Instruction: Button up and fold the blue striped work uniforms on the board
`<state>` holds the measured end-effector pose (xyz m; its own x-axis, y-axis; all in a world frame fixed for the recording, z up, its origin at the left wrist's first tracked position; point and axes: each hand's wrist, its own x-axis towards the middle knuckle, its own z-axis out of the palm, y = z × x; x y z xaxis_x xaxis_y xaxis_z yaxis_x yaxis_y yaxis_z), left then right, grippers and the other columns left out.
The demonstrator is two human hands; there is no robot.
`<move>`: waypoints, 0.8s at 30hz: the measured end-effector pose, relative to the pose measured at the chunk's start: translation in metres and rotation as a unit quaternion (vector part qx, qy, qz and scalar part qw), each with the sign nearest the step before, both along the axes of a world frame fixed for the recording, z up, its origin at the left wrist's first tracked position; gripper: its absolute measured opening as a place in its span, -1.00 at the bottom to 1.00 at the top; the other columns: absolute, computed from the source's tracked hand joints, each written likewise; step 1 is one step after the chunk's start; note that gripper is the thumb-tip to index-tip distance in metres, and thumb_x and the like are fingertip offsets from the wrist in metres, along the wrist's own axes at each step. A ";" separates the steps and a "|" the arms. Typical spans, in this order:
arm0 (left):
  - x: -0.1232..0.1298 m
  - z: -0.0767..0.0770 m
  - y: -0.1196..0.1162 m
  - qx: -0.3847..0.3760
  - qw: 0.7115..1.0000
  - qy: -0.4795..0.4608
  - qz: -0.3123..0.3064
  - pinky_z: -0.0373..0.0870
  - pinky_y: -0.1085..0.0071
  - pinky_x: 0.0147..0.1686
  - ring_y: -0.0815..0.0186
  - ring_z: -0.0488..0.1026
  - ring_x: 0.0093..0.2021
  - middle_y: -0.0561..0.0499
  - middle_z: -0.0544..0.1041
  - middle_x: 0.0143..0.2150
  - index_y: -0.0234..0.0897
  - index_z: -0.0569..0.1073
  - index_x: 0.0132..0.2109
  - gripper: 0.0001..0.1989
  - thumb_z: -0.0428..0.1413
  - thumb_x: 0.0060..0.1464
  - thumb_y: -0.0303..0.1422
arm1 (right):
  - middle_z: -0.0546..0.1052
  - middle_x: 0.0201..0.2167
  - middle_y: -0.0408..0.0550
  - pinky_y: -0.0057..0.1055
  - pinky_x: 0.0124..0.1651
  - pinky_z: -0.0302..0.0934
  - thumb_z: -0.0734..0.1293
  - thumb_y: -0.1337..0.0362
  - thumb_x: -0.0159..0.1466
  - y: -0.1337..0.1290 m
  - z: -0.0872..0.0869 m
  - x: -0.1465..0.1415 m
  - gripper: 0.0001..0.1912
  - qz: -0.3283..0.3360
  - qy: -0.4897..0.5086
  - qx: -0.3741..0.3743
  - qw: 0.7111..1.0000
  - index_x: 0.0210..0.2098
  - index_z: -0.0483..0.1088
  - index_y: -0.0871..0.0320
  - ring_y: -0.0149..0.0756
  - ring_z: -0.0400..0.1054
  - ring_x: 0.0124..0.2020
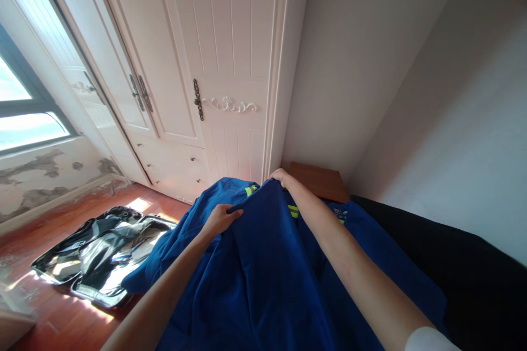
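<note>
A blue work jacket (272, 263) with yellow-green strips spreads out in front of me, its lower part running out of view. My left hand (220, 220) pinches a fold of the cloth near the middle. Farther up and to the right, my right hand (280, 176) grips the garment's raised upper edge. Between the two hands the fabric is pulled into a ridge. Small white print shows on the blue cloth to the right of my right forearm. The fingertips of both hands are partly hidden by the fabric.
An open suitcase (99, 258) packed with clothes lies on the reddish wood floor (49, 318) at left. A white wardrobe (234, 27) stands ahead. A brown wooden board (319, 182) sits in the corner, and a black surface (444, 247) stretches along the right wall.
</note>
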<state>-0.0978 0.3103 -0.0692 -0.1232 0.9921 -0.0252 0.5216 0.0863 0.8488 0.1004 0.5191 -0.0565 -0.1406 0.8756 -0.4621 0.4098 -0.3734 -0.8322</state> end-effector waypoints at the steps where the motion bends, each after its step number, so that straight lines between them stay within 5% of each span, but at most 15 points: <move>1: 0.000 -0.001 0.000 0.008 1.000 0.004 0.007 -0.02 0.41 -0.63 0.37 0.22 -0.66 0.11 0.28 -0.67 -0.22 0.39 -0.57 -0.62 0.17 -0.03 -0.03 | 0.52 -0.20 -0.05 -0.32 -0.23 0.41 0.31 0.12 0.37 -0.001 0.001 -0.002 -0.70 -0.010 0.000 0.014 1.000 -0.08 0.42 0.24 -0.33 0.45 -0.28; 8: 0.002 -0.005 -0.001 0.031 0.997 0.062 0.047 0.03 0.41 -0.59 0.34 0.25 -0.58 0.12 0.28 -0.62 -0.22 0.35 -0.52 -0.63 0.14 0.01 -0.04 | 0.48 -0.05 0.00 -0.25 -0.13 0.42 0.31 0.15 0.37 -0.018 0.002 0.009 -0.69 -0.016 0.058 0.075 0.995 0.01 0.40 0.20 -0.25 0.44 -0.15; 15: 0.007 -0.003 -0.005 0.042 0.995 0.069 0.058 0.11 0.41 -0.55 0.28 0.35 -0.50 0.07 0.35 -0.58 -0.26 0.45 -0.43 -0.55 0.06 0.08 0.06 | 0.50 -0.12 -0.01 -0.29 -0.18 0.41 0.31 0.18 0.38 -0.056 0.007 0.077 -0.71 -0.011 0.103 0.085 0.991 0.00 0.39 0.25 -0.32 0.45 -0.22; 20: 0.011 0.003 -0.013 0.037 0.994 0.029 0.097 0.33 0.38 -0.40 0.18 0.48 -0.35 -0.01 0.50 -0.42 -0.34 0.51 -0.17 -0.49 0.12 0.05 0.07 | 0.54 -0.23 -0.06 -0.37 -0.16 0.36 0.36 0.34 0.31 -0.139 0.003 0.132 -0.78 -0.051 0.110 0.139 0.983 -0.06 0.40 0.23 -0.36 0.44 -0.25; 24: 0.036 0.009 -0.050 0.173 0.967 0.037 0.185 0.42 0.31 -0.19 0.16 0.49 -0.13 -0.09 0.53 -0.16 -0.32 0.36 0.11 -0.48 0.16 0.07 -0.12 | 0.58 -0.17 0.01 -0.36 -0.14 0.34 0.39 0.31 0.24 -0.239 -0.003 0.165 -0.66 -0.068 0.140 0.172 0.973 0.00 0.37 0.19 -0.28 0.48 -0.19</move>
